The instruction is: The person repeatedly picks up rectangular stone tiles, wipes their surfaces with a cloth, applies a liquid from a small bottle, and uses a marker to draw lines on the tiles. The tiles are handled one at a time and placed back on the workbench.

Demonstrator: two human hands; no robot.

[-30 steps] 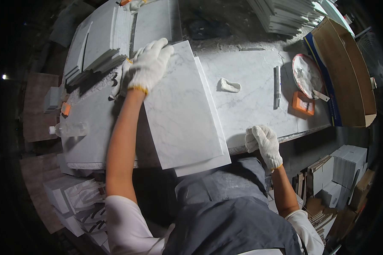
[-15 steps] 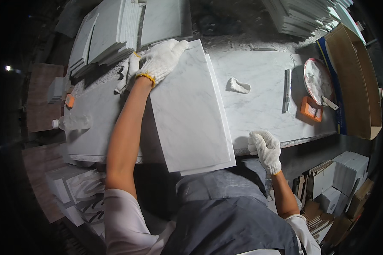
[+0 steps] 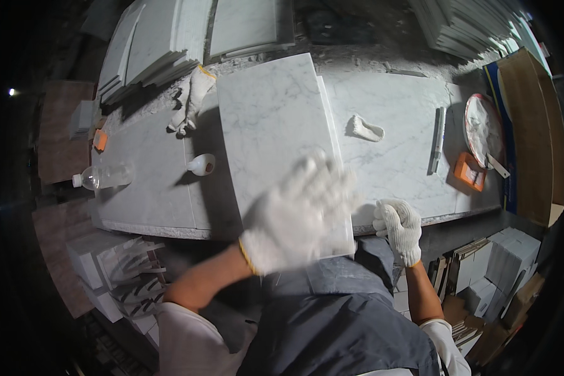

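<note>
A grey-veined white marble tile (image 3: 269,106) lies on another tile (image 3: 330,122), whose edge shows along its right side; both overhang the table's near edge. Across the near half of the top tile is my left hand (image 3: 301,210) in a white knit glove, palm down with fingers stretched out, blurred by motion. My gloved right hand (image 3: 398,229) is closed at the table's front edge, right of the tiles; whatever it may hold is hidden. A small white curled cloth piece (image 3: 368,129) lies right of the tiles. On their left are a crumpled glove (image 3: 195,100) and a small white squeeze bottle (image 3: 202,165).
Tile stacks stand at the back left (image 3: 163,44) and back right (image 3: 467,28). At right are a marker (image 3: 437,141), a bowl of white paste (image 3: 482,128), an orange block (image 3: 469,172) and a cardboard box (image 3: 532,131). A clear bottle (image 3: 109,177) lies at left.
My left hand has come from the tile's far left edge toward me, onto its near half. The squeeze bottle and crumpled glove are now uncovered. My right hand stays closed in nearly the same place.
</note>
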